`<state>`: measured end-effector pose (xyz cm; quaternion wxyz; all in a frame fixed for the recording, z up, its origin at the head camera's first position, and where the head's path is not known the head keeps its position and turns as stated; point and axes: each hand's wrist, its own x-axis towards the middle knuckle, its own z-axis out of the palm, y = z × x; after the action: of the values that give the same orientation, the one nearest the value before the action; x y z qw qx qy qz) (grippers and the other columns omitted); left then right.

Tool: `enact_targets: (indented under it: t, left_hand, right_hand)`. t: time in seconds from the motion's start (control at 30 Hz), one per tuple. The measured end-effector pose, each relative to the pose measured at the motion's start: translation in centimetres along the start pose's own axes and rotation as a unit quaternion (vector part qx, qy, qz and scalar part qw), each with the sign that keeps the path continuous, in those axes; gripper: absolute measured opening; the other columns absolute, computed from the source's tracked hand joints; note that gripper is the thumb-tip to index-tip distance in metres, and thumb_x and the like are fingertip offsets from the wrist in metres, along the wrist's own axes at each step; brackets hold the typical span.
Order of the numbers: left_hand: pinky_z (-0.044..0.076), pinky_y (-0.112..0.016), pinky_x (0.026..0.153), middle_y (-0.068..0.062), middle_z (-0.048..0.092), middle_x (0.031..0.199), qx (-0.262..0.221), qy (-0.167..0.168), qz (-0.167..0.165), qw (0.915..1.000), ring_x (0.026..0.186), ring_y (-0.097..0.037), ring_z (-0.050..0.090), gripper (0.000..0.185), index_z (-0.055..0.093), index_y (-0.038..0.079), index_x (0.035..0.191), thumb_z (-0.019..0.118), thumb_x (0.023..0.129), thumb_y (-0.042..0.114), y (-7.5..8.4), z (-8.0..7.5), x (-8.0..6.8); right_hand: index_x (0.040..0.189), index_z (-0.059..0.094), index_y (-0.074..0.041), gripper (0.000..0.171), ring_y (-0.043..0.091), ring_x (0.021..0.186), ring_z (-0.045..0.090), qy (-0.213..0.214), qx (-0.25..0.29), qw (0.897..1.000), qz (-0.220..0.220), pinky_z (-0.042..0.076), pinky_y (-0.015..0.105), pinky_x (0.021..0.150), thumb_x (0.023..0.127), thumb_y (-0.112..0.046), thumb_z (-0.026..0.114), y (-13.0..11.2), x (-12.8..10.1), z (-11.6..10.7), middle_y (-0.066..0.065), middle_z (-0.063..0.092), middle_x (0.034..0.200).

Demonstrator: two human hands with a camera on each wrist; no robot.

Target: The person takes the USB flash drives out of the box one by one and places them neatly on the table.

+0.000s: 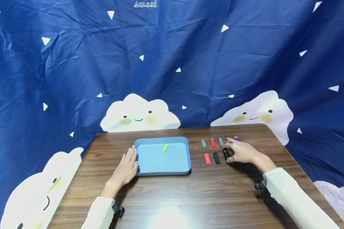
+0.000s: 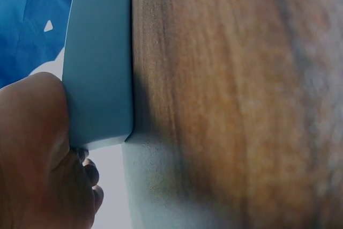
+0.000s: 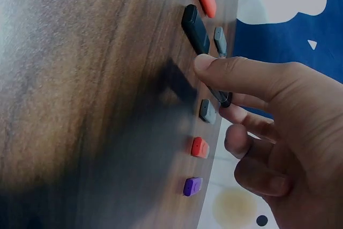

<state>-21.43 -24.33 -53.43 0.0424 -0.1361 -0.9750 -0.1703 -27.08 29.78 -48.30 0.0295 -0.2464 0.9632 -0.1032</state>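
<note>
The black stick (image 1: 226, 154) is pinched by the right hand (image 1: 242, 152), only a green stick (image 1: 165, 147) lies in the tray (image 1: 160, 173), steadied by the left hand's (image 1: 127, 165) flat fingers, and seven sticks remain on the counter (image 1: 189, 197).

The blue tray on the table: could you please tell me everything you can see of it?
The blue tray is a shallow, matte, plastic-looking rectangle with rounded corners and a low raised rim. It sits flat on the wooden table, left of the rows of small sticks. A single green stick lies inside near the far wall. The left hand rests against its left edge.
</note>
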Motion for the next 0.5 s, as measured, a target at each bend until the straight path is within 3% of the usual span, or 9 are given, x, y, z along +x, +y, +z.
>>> enact_targets:
  t: [0.13,0.33,0.5]
  left_hand:
    - [0.022,-0.066,0.131,-0.026,0.019,0.176,-0.003,0.001,0.002,1.0000,0.162,-0.047,0.022,0.061,0.028,-0.012,0.163,0.041,0.111,0.016,0.02,-0.07,-0.02]
    - [0.020,-0.065,0.132,-0.024,0.016,0.177,-0.001,-0.008,-0.002,1.0000,0.164,-0.045,0.019,0.062,0.025,-0.010,0.164,0.041,0.111,0.017,-0.17,-0.01,0.14]
    - [0.020,-0.063,0.133,-0.023,0.016,0.177,-0.001,-0.010,-0.005,0.9999,0.164,-0.044,0.019,0.062,0.025,-0.010,0.165,0.041,0.112,0.018,-0.25,0.04,0.20]
  right_hand:
    - [0.131,0.073,-0.008,0.063,0.051,0.122,0.067,-0.003,0.007,1.000,-0.001,0.056,0.068,0.096,0.076,-0.030,0.093,0.02,-0.03,0.11,0.027,0.058,0.149]
    - [0.131,0.073,-0.009,0.062,0.026,0.102,0.069,-0.012,0.018,1.000,-0.009,0.059,0.060,0.089,0.076,-0.027,0.093,-0.07,0.07,0.61,0.011,0.067,0.128]
    - [0.132,0.072,-0.008,0.064,0.022,0.099,0.065,-0.017,0.017,1.000,-0.007,0.059,0.058,0.087,0.075,-0.027,0.094,-0.10,0.08,1.02,0.011,0.067,0.128]
